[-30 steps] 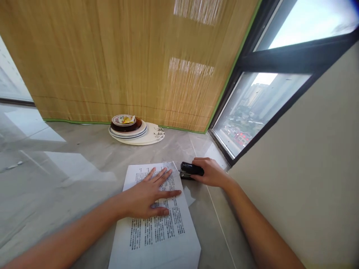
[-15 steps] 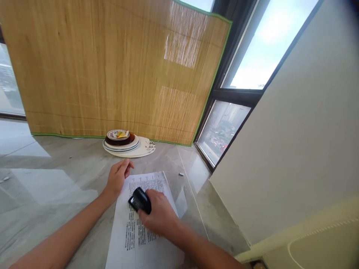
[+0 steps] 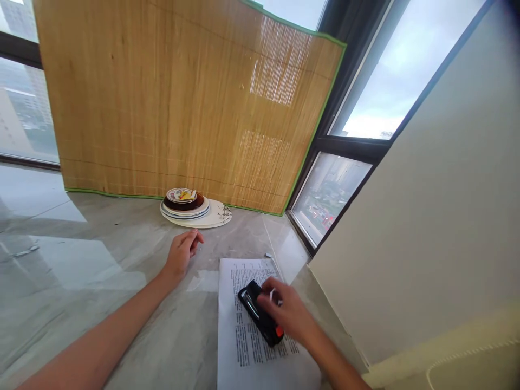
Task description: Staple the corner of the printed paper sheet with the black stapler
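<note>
A black stapler point(image 3: 255, 311) with a red part at its near end lies slantwise over a printed sheet of paper point(image 3: 231, 374). My right hand point(image 3: 286, 311) is at the stapler's right side, with thumb and fingers bent against it. A small white patch shows between those fingers; I cannot make out what it is. My left hand point(image 3: 182, 254) rests on the grey marbled surface point(image 3: 162, 336), left of the sheet and apart from it. Its fingers are loosely curled together, with nothing visible in them.
Beyond my left hand stands a stack of plates point(image 3: 187, 208) on a white oval board point(image 3: 219, 215). A small grey piece point(image 3: 268, 255) lies at the sheet's far edge. A bamboo blind point(image 3: 162, 108) hangs behind, and a white wall point(image 3: 439, 206) rises at the right.
The paper and stapler have shifted right, away from my left hand. The stapler has turned and shows more of its length, and my right hand has moved right along with it.
</note>
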`<state>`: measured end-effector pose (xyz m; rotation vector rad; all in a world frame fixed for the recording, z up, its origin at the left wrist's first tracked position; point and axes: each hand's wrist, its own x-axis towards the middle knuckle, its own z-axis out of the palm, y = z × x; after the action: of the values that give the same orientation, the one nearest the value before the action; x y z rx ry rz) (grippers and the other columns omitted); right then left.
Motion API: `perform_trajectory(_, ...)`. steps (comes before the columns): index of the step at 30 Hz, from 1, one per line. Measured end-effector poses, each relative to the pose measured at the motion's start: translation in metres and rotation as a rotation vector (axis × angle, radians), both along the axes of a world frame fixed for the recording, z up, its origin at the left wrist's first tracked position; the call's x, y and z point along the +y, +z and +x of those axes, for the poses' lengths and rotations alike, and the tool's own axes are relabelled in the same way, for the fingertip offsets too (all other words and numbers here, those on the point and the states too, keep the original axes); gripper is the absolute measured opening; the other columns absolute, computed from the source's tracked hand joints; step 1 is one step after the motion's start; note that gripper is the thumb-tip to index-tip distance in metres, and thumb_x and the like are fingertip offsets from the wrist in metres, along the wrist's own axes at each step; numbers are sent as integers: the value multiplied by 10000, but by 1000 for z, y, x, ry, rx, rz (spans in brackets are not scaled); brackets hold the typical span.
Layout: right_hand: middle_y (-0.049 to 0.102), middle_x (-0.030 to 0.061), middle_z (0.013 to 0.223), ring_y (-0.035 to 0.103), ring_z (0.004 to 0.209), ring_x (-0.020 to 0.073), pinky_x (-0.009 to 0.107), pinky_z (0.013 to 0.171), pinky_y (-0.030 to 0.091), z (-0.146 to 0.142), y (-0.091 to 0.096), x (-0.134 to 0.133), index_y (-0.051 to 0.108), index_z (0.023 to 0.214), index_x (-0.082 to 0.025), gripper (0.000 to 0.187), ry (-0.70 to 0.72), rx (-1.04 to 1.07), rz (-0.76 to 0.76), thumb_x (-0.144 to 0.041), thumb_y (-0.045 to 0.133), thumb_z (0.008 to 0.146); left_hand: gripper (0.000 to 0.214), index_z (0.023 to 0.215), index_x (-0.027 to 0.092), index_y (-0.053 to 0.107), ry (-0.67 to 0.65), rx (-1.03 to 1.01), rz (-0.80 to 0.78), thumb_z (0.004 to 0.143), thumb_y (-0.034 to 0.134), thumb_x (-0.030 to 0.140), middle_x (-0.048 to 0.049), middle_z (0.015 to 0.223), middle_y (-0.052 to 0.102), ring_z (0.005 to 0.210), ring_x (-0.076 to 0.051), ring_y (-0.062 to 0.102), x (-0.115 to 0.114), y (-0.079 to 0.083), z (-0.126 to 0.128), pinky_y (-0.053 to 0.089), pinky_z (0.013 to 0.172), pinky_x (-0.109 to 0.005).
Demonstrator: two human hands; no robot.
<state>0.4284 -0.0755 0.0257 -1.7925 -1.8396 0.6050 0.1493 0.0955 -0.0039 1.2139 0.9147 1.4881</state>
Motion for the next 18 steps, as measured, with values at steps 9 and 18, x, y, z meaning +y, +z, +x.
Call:
perform_trajectory(9,349,186,1639,309,1539,320,476,1252,278,11,-45,88,504,1489,-112,528,14,-415,116,-391,440,1045,298,613,152,594,54,-414,-28,848,646,328,67,542,342,375,-29,256,17,8,-23,209,368,-173)
perform_trajectory(18,335,264,1626,300,1541,346,539,1227,308,-108,-53,140,435,1525,-19,569,143,-363,181,-334,387,1054,289,593,151,572,98,-447,16,830,652,295,66,530,359,368,-29,249,22,10,-30,208,360,-180)
